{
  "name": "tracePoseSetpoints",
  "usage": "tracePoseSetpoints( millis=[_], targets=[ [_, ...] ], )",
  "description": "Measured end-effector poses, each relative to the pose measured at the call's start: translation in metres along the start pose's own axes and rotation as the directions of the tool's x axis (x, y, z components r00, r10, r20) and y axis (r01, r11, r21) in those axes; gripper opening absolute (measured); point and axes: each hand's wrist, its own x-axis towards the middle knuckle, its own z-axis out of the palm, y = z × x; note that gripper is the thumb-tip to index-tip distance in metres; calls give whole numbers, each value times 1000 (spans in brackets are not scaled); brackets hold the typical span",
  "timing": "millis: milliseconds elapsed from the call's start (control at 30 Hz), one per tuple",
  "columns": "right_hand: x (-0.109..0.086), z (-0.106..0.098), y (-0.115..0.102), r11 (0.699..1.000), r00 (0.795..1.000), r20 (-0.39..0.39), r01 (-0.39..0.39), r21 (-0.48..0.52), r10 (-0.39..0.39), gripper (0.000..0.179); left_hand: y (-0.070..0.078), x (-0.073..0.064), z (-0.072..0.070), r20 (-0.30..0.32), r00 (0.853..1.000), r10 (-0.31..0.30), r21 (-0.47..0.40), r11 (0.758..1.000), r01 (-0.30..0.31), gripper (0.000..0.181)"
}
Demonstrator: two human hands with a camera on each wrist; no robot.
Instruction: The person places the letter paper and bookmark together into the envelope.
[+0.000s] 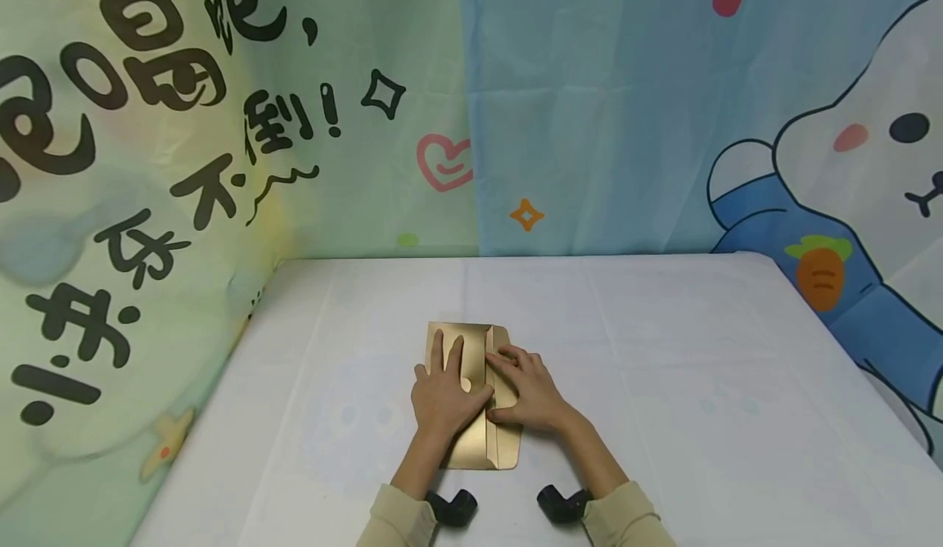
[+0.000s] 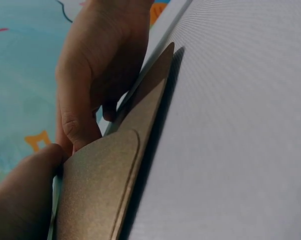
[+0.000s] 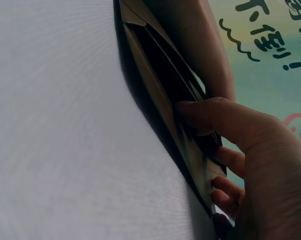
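Observation:
A gold paper envelope [image 1: 467,449] lies on the white table, its long mouth and flap [image 1: 507,449] to the right. My left hand [image 1: 445,400] rests on its front with fingers spread and straight, the thumb reaching to the mouth's edge. Over the flap side, my right hand [image 1: 538,395] touches the mouth with bent fingers and thumb set apart. The right wrist view shows the mouth gaping dark, with the right thumb [image 3: 195,112] at it. In the left wrist view the envelope's flap corner [image 2: 158,72] stands slightly off the table.
A white cloth covers the table [image 1: 663,367]. Printed fabric backdrops [image 1: 589,121] with writing and a cartoon animal hang behind and along the left. Black curved pieces [image 1: 563,504] sit at both wrists by the beige cuffs [image 1: 626,518].

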Motion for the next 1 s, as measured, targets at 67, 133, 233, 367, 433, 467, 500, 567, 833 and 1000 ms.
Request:
tracePoseSetpoints(
  millis=[67,133,233,367,433,467,500,567,833,1000],
  targets=[
    [0,0,0,1000,1000,4,-3,-2,3,86,0,0,1,1,1000,-1,-2,1000,1,87],
    [0,0,-1,1000,1000,7,-6,1,6,85,-1,0,1,-1,1000,0,-6,1000,0,88],
    [0,-1,-2,1000,1000,7,-8,4,8,85,-1,0,1,-5,1000,3,-11,1000,-3,88],
    [0,-2,-3,1000,1000,8,-8,-7,8,84,-1,0,1,-7,1000,4,-13,1000,-4,88],
    [0,-1,-3,1000,1000,7,-7,-9,7,84,-1,0,0,-8,1000,4,-16,1000,-5,88],
    [0,-1,-3,1000,1000,7,-6,-10,6,84,-1,0,0,-9,1000,5,-15,1000,-5,88],
    [0,-1,-3,1000,1000,6,-6,-9,6,84,-1,0,-1,-10,1000,5,-15,1000,-6,88],
    [0,-1,-2,1000,1000,4,-5,-5,5,83,-2,0,-1,-12,1000,6,-16,1000,-7,88],
    [0,1,1,1000,1000,8,4,6,-4,83,-2,0,0,-15,1000,0,-29,1000,0,86],
    [0,1,5,1000,1000,17,1,1,-1,83,-1,0,1,-20,1000,3,-22,1000,-4,87]
  ],
)
